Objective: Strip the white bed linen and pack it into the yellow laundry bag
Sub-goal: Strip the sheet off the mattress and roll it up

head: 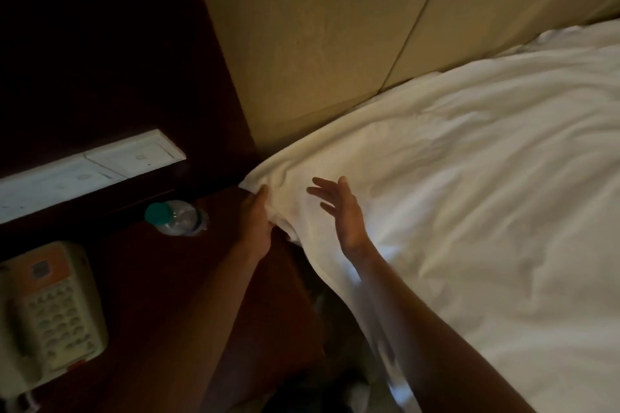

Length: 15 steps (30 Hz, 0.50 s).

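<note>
My left hand (256,221) pinches the sheet (453,178) corner to peel it off. Right hand (342,211) hovers spread above, ready to gather.

Left hand (256,220) on sheet corner (268,178)

White is shown by the bed linen (469,178), beige with a faint pattern by the padded headboard (318,43), dark reddish brown by the nightstand (161,278), teal by the bottle cap (157,213), and cream with orange by the telephone (47,312).
</note>
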Tool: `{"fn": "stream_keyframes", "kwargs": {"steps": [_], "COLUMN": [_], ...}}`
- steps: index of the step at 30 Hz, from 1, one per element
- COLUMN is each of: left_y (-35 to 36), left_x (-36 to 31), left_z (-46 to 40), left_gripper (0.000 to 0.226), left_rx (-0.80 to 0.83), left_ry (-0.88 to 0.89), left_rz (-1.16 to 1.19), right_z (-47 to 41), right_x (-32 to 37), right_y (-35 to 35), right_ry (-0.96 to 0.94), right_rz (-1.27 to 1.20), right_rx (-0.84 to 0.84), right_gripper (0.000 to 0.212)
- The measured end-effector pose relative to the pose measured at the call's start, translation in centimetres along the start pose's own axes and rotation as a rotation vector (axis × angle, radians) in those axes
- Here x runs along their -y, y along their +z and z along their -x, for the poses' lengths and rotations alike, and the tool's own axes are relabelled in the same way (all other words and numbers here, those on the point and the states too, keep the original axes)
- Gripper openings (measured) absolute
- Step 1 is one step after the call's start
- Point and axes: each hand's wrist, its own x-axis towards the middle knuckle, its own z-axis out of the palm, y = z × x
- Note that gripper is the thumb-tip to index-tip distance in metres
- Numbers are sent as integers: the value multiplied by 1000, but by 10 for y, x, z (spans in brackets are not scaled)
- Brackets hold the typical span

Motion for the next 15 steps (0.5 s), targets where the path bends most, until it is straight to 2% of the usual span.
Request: {"fn": "stream_keyframes", "kwargs": {"steps": [2, 4, 5, 7, 10, 13, 15], "left_y": [1, 4, 7, 19, 35, 45, 48], "left_x": [3, 17, 28, 46, 80, 121, 152], "left_z": [-3, -6, -5, 10, 42, 75, 97], "left_gripper": [51, 86, 94, 81, 54, 46, 44], "left_rx": [-28, -60, -67, -85, -74, 15, 93], "left_ry": [16, -16, -43, -57, -75, -145, -220], "left_rz": [10, -100, -154, -191, -173, -238, -281], "right_z": [14, 28, 37, 60, 102, 148, 181], "right_x": [-13, -31, -42, -68, -115, -154, -179], "right_y": [-16, -36, -47, -67, -93, -120, -136], "right_ry": [-15, -2, -3, -16, 69, 144, 194], "right_rz": [-38, -64, -58, -3, 12, -30, -135], "right_rx": [-85, -172, -211, -307, -434, -505, -543], "right_gripper": [59, 50, 40, 28, 32, 40, 37]}}
